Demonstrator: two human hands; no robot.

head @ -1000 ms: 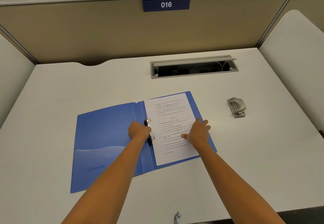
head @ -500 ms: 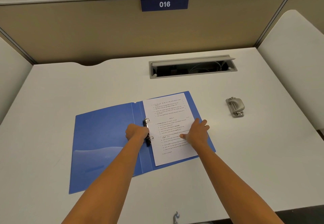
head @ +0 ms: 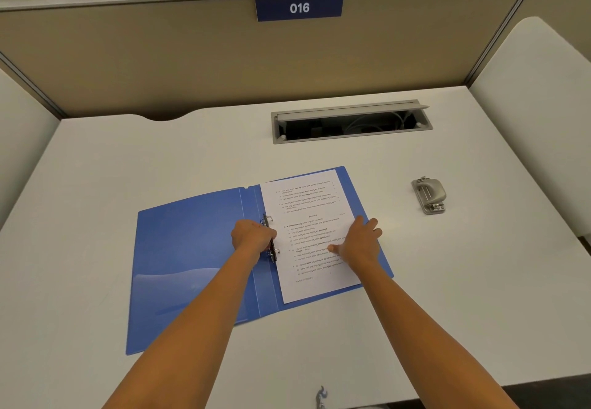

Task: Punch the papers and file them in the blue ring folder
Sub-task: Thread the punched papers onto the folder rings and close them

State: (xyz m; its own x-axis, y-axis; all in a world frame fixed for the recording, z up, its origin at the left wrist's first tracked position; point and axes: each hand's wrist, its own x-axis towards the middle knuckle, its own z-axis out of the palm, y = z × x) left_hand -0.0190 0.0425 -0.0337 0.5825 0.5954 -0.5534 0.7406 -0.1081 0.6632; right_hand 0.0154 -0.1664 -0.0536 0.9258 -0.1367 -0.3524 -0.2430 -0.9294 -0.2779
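The blue ring folder (head: pixel 188 258) lies open on the white desk. Printed papers (head: pixel 307 210) rest on its right half, their left edge at the ring mechanism (head: pixel 271 248). My left hand (head: pixel 252 236) is closed on the ring mechanism, covering its middle. My right hand (head: pixel 359 242) lies flat on the papers' right side, fingers spread, pressing them down. A grey metal hole punch (head: pixel 429 195) stands apart on the desk, to the right of the folder.
An open cable tray (head: pixel 351 122) is set into the desk behind the folder. A tan partition with a "016" sign (head: pixel 299 8) closes the back. A small metal hook (head: pixel 320 396) sits at the desk's front edge.
Both hands stay in nearly the same place on the ring mechanism and papers. Only the view has shifted slightly.
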